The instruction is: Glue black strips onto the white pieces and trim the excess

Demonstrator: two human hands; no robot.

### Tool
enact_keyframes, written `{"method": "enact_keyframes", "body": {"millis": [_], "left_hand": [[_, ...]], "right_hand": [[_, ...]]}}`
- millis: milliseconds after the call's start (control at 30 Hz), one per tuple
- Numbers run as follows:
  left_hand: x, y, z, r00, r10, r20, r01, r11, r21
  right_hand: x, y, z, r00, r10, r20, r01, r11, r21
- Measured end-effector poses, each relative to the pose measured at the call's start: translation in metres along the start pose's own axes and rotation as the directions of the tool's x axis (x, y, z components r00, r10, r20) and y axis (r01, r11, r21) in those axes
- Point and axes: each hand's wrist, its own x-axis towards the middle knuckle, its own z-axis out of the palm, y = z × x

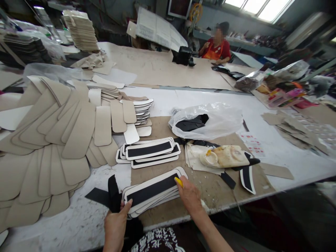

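A stack of long white panels with rounded ends lies at the table's front; a black strip (154,188) is centred on the top panel (181,170). My left hand (115,224) is closed at the stack's left end, its thumb on the top panel. Loose black strips (113,192) stick up from that hand. My right hand (191,197) grips a small yellow tool (179,182) at the stack's right end; the fingers hide most of the tool. Behind lies another pile of white panels with black strips (149,150).
Many beige panels (52,129) fan out on the left. A plastic bag (217,122) with black pieces sits behind the panel piles. To the right stands a stained, cream-coloured plastic bottle (225,156) on its side. Across the table sits a person in an orange apron (214,52).
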Motion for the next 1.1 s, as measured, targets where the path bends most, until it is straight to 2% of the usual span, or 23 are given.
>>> {"method": "enact_keyframes", "body": {"millis": [467, 600, 767, 967, 1100], "left_hand": [[-0.007, 0.014, -0.002, 0.997, -0.081, 0.013, 0.080, 0.996, 0.050], [-0.005, 0.011, -0.001, 0.996, -0.090, 0.027, 0.089, 0.994, 0.060], [0.002, 0.003, 0.002, 0.997, -0.068, 0.047, 0.069, 0.997, -0.021], [0.003, 0.006, 0.000, 0.995, -0.090, 0.043, 0.090, 0.996, 0.002], [0.007, 0.002, 0.000, 0.994, -0.058, 0.091, 0.069, 0.990, -0.125]], "right_hand": [[0.001, 0.001, 0.008, 1.000, -0.001, -0.019, 0.000, 0.998, -0.059], [0.001, 0.000, 0.009, 1.000, -0.001, -0.024, -0.001, 0.997, -0.074], [0.005, 0.008, 0.002, 0.997, 0.076, -0.029, -0.078, 0.994, -0.080], [0.004, 0.014, -0.005, 0.997, 0.071, -0.042, -0.071, 0.997, -0.004], [0.002, 0.007, -0.009, 0.997, 0.072, -0.042, -0.067, 0.992, 0.106]]}}
